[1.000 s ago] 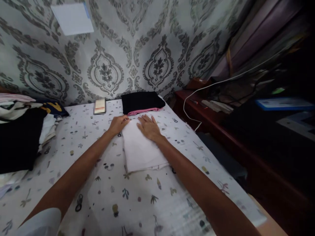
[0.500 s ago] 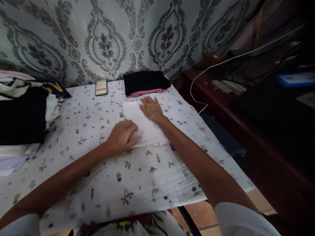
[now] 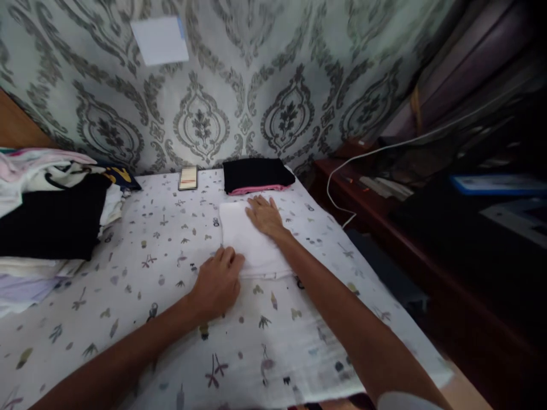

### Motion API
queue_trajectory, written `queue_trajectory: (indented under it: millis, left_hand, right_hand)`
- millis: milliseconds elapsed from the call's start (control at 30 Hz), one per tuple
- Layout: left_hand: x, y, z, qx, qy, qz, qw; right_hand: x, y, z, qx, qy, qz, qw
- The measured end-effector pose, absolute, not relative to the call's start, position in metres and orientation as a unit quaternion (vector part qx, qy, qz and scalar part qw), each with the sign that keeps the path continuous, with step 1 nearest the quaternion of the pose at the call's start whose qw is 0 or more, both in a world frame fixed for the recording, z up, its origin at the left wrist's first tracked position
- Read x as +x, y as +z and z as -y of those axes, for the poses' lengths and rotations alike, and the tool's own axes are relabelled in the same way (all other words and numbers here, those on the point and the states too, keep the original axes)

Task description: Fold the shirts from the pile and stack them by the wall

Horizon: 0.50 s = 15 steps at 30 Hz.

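Observation:
A folded white cloth (image 3: 244,236) lies flat on the patterned sheet in front of me; whether it is a garment I cannot tell. Its near left corner is between the curled fingers of my left hand (image 3: 219,279), with thumb and forefinger drawn together at the edge. My right hand (image 3: 265,215) rests flat on the cloth's far right part, fingers spread. Just beyond the cloth sits a folded black garment (image 3: 256,172) with a pink layer (image 3: 260,189) showing under its front edge.
A tall pile of clothes (image 3: 51,222) stands at the left. Near the wall is a small cream card-like object (image 3: 188,178). The patterned sheet (image 3: 141,319) covers the surface. On the right, a dark red desk (image 3: 367,199) carries a white cable (image 3: 384,149) and a blue-edged item (image 3: 491,183).
My view has tilted up, showing more wall. My left hand's fingers have gone from spread to curled at the cloth's corner. The right hand stays flat on the cloth.

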<state>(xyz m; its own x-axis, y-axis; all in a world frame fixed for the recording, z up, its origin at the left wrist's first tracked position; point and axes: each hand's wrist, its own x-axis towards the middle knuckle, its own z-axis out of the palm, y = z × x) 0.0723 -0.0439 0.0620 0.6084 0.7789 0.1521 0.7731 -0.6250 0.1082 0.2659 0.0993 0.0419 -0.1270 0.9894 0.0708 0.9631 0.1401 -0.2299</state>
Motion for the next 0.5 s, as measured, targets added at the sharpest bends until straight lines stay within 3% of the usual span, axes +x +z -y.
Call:
queue_trajectory:
  millis: [367, 500]
  left_hand:
    - [0.061, 0.053, 0.052, 0.879, 0.064, -0.471, 0.021]
    - [0.055, 0.061, 0.055, 0.855, 0.128, -0.491, 0.105]
  right_hand:
    - [0.268, 0.038, -0.103, -0.653, 0.07, 0.746, 0.11]
    - [0.27, 0.043, -0.103, -0.65, 0.081, 0.749, 0.099]
